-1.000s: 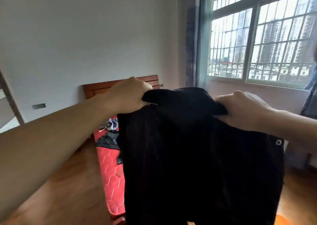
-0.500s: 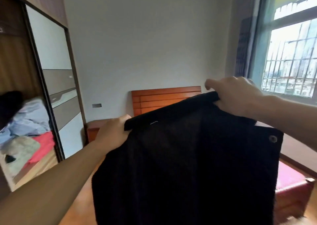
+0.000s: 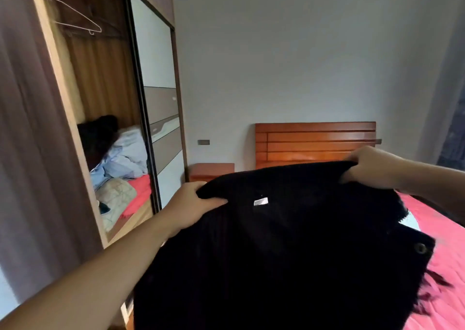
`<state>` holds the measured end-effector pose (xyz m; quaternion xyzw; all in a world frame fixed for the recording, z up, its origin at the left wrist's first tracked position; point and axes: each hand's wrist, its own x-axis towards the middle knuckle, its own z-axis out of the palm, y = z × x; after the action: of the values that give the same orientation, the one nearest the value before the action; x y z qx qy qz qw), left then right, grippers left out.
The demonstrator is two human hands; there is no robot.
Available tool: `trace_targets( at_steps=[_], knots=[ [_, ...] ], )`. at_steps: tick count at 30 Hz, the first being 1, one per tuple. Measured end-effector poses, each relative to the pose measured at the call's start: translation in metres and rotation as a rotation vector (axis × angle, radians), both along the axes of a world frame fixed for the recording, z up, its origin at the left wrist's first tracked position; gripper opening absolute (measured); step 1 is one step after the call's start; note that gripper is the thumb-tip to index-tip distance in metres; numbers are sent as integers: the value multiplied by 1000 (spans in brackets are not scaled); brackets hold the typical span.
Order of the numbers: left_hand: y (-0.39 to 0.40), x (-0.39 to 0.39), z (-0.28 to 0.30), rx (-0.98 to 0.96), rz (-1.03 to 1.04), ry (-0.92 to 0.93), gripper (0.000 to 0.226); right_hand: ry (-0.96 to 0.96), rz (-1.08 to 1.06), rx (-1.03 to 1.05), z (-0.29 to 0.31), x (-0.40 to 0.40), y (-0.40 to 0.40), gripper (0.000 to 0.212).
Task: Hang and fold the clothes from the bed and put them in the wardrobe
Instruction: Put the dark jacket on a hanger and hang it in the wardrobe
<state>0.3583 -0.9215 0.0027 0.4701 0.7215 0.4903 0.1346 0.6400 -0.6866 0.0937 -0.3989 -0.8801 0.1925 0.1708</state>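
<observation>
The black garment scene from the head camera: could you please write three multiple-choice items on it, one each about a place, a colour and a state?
1. Where does the wire hanger hang?
A. in the wardrobe
B. on the headboard
C. at the window

2. What colour is the bed cover?
A. green
B. red
C. white

3. How is the black garment held?
A. left hand only
B. lying on the floor
C. both hands at its top edge

Answers: 1 A, it hangs at the wardrobe's top. 2 B, red shows beside the garment. 3 C, left hand and right hand each keep a grip on it.

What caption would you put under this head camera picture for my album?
Both hands, left hand and right hand, hold up a black garment beside the open wardrobe.
</observation>
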Motion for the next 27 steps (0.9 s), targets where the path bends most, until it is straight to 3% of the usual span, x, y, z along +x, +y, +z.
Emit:
trace_targets(
  at_steps=[2, 6, 9, 19, 22, 27],
  knots=[
    [0, -19, 9, 38, -1, -137, 25, 27, 28, -114, -2, -30, 2, 5],
    [12, -58, 24, 95, 86, -302, 16, -12, 139, -331, -12, -91, 2, 28],
    [32, -93, 31, 103, 198, -403, 31, 10, 210, -364, -25, -146, 9, 33],
    [91, -260, 48, 68, 434, -334, 34, 176, 387, -470, -53, -357, 80, 31],
    [93, -302, 55, 74, 455, -341, 41, 229, 442, -487, -45, -414, 95, 29],
    [89, -356, 71, 104, 459, -290, 31, 286, 512, -526, -22, -504, 103, 31]
  ],
)
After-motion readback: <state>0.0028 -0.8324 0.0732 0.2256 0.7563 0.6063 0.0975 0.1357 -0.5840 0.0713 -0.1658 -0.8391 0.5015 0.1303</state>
